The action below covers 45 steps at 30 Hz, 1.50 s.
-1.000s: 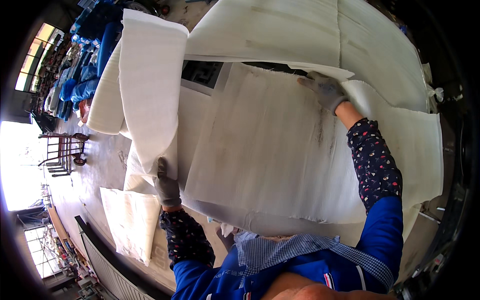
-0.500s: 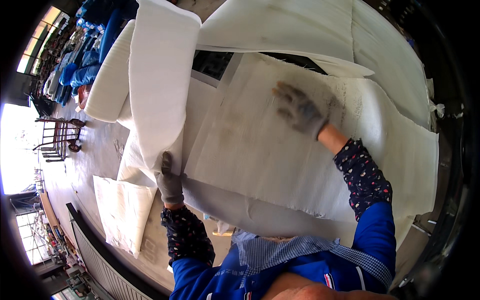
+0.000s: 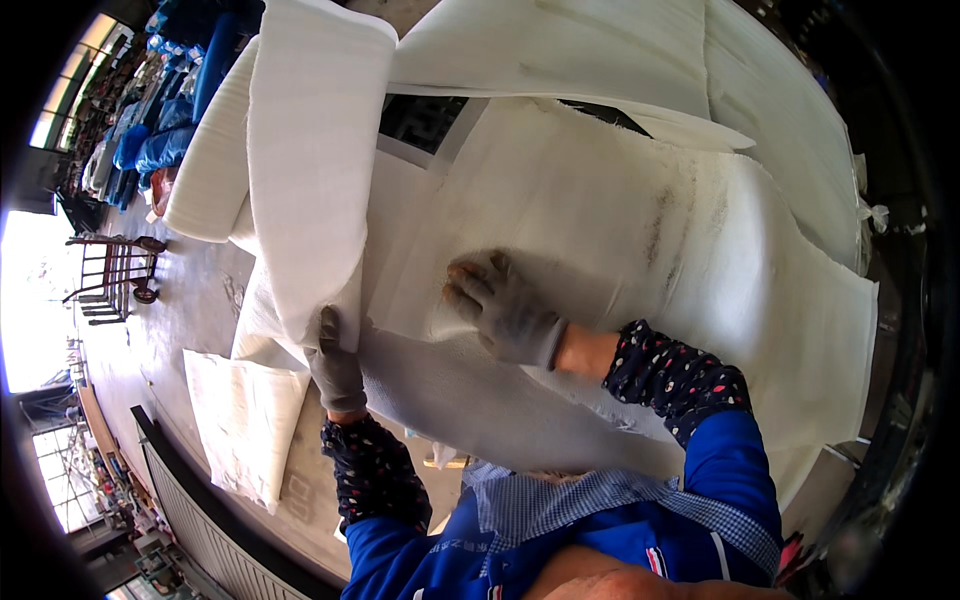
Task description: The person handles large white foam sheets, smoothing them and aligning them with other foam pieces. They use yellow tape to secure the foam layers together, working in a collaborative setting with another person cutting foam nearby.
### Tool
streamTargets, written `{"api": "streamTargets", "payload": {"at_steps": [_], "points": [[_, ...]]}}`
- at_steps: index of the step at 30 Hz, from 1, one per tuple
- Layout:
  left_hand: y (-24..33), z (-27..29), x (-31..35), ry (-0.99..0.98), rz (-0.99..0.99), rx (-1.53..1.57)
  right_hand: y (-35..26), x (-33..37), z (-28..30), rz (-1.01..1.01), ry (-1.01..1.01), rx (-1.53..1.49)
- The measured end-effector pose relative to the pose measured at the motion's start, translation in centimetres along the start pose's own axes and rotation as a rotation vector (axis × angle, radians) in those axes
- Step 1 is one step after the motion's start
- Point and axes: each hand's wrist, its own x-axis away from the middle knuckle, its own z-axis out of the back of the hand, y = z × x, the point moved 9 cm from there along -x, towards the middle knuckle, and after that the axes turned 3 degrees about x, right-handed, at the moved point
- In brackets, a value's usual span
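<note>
Sheet [image 3: 580, 200] is lying largely flat before me, ripples remaining unsmoothed on its right, as my right hand [image 3: 505, 315], fingers parted, is resting near its left edge and my left hand [image 3: 338, 370] is pinching the white strip [image 3: 315, 150].

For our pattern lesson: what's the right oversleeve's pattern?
Right oversleeve: red and white motifs on dark; head view.
</note>
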Motion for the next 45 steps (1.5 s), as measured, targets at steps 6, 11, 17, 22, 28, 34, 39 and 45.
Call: {"api": "streamTargets", "payload": {"at_steps": [6,11,17,22,28,34,39,45], "points": [[0.4,0.3,0.0,0.045,-0.110,-0.039,11.5,-3.9,2.0,-0.295,0.256,0.233],[0.8,-0.5,0.0,-0.012,-0.091,-0.022,22.1,-8.1,1.3,-0.449,0.078,0.413],[1.0,-0.9,-0.2,0.003,-0.071,-0.082,22.8,-9.5,0.4,-0.203,0.205,0.581],[-7.8,5.1,-3.3,0.120,0.115,0.225,19.7,-8.6,2.2,-0.126,0.374,-0.172],[-9.4,4.8,-9.1,-0.127,-0.080,-0.135,18.1,-11.4,-4.0,0.088,0.422,0.387],[-7.1,1.2,-5.1,-0.054,0.089,-0.072,18.7,-10.5,-1.4,-0.138,0.405,-0.132],[-9.7,5.6,-5.4,0.030,0.106,-0.069,17.0,-11.2,-1.1,-0.079,0.285,-0.260],[-3.0,-0.7,-1.4,-0.028,-0.074,0.037,16.6,-12.1,-1.2,-0.209,-0.251,-0.173]]}}
